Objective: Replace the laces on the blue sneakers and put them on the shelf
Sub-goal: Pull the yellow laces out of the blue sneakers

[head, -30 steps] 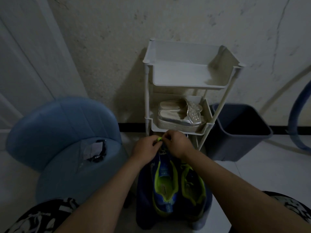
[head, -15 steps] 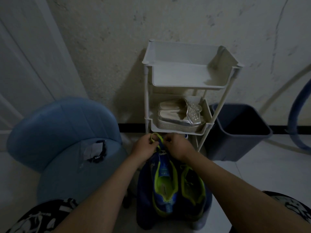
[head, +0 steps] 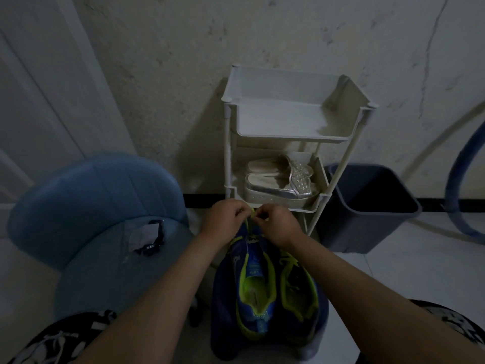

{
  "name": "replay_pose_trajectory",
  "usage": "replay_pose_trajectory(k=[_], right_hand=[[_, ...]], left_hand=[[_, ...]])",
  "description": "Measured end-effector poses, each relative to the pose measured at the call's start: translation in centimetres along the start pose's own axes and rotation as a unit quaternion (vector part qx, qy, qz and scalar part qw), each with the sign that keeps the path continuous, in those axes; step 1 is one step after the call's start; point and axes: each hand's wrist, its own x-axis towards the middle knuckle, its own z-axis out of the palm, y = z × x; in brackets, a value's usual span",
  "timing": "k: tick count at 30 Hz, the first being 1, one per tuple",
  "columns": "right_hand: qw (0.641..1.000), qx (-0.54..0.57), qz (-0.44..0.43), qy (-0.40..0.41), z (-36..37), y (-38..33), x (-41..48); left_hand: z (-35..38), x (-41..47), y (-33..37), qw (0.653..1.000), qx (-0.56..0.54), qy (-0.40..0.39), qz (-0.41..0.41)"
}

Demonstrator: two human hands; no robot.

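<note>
Two blue sneakers with neon-green lining stand side by side on a dark blue stool (head: 220,306) in front of me: the left sneaker (head: 253,285) and the right sneaker (head: 296,287). My left hand (head: 225,219) and my right hand (head: 278,224) meet over the toe end of the left sneaker, each pinching a neon-green lace (head: 251,216). The toe itself is hidden under my hands. Behind stands a white three-tier shelf (head: 288,135) with a bare top tray.
Silver sandals (head: 280,183) fill the shelf's middle tray. A light blue chair (head: 86,206) with a small dark item and paper (head: 147,236) on its seat stands at left. A dark bin (head: 367,206) sits right of the shelf, a blue hose (head: 456,179) beyond.
The lace loop seen half a second ago has been drawn in; my two hands sit closer together over the sneaker's toe end.
</note>
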Motion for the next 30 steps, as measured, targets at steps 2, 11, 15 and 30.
replay_pose_trajectory(k=[2, 11, 15, 30], right_hand=[[0.998, -0.04, 0.003, -0.048, 0.1, 0.1, -0.2], [0.993, -0.091, 0.019, -0.072, 0.5, 0.6, -0.3], [1.0, -0.013, 0.008, -0.019, 0.0, -0.1, 0.3], [0.999, 0.008, -0.001, -0.047, 0.1, 0.1, 0.2]], left_hand=[[0.0, 0.1, 0.0, 0.999, -0.003, 0.038, -0.012], [-0.1, 0.2, 0.4, 0.989, -0.039, 0.046, -0.132], [-0.2, 0.5, 0.2, 0.986, 0.046, -0.057, -0.148], [-0.9, 0.4, 1.5, 0.979, 0.198, -0.036, 0.04]])
